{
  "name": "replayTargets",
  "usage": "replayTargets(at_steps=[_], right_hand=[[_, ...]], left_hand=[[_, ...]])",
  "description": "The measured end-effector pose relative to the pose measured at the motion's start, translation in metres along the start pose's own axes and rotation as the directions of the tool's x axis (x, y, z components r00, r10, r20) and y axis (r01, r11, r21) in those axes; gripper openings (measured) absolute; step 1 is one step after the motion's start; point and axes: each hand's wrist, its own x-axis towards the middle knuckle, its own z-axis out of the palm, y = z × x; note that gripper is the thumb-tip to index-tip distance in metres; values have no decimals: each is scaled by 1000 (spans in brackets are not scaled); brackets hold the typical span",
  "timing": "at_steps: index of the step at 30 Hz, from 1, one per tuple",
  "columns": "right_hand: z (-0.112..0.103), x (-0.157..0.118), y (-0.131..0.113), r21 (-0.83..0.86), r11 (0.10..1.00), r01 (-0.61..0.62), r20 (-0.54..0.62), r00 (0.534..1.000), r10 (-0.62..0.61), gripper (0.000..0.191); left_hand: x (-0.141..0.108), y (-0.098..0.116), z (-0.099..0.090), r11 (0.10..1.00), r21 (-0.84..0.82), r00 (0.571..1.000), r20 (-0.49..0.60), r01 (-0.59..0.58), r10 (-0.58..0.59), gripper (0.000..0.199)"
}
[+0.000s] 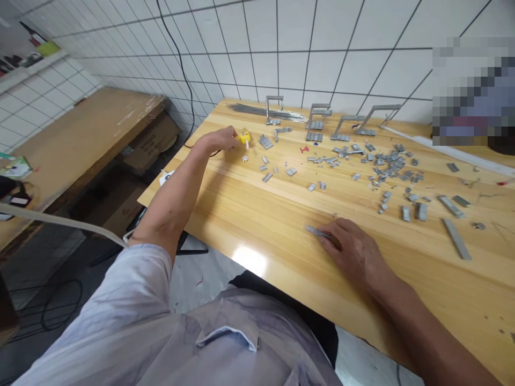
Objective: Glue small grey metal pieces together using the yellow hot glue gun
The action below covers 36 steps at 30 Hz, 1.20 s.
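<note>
My left hand (pixel 226 139) reaches to the back left of the wooden table, its fingers at a small yellow object (pixel 243 137) that looks like a tape measure. Those fingers are partly hidden, so their grip is unclear. Nearer the front edge, my right hand (pixel 349 245) pinches a flat grey metal strip (pixel 314 230), whose free end points left. Small grey metal pieces (pixel 392 166) lie scattered beyond my right hand. Bent metal frames (pixel 317 115) stand along the wall, beside a bundle of thin rods (pixel 257 111).
Longer flat bars (pixel 456 238) lie at the right. A white strip (pixel 450 149) runs along the back right. A black cable (pixel 183 75) hangs down the tiled wall. Another table (pixel 80 128) stands at the left, past a gap.
</note>
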Motion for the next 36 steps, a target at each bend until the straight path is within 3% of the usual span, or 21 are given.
replayTargets(at_steps=[4,7,10,12,15,19,21,25,29,36], right_hand=[[0,0,2,12,1000,-5,4,1000,5,15],[0,-1,2,19,1000,-18,20,1000,18,17],[1,0,1,13,999,-29,9,1000,29,17],[2,1,0,7,999,-39,-8,999,39,16],[4,3,0,22,997,-78,-19,997,79,19],[5,3,1,41,992,-120,14,993,120,22],[4,3,0,35,992,-124,22,992,123,23],[3,2,0,34,990,-136,17,991,135,24],[5,3,0,23,993,-119,-9,993,119,23],[7,3,1,-8,995,-100,-15,995,99,22]], left_hand=[[-12,0,-8,991,-128,996,-91,-30,19,43],[-30,9,-16,964,-238,978,-199,-117,69,29],[-60,23,-22,960,-211,962,-241,-182,129,8],[-85,32,-22,958,-150,950,-232,-246,208,11],[-125,43,-14,882,-41,856,-263,-470,444,10],[-167,53,7,772,-33,766,-154,-635,624,13],[-181,57,20,692,-40,693,-83,-720,716,15],[-193,59,42,612,-68,610,55,-788,791,18],[-191,54,56,556,-86,548,96,-827,831,26],[-185,46,76,535,-141,526,96,-833,845,31]])
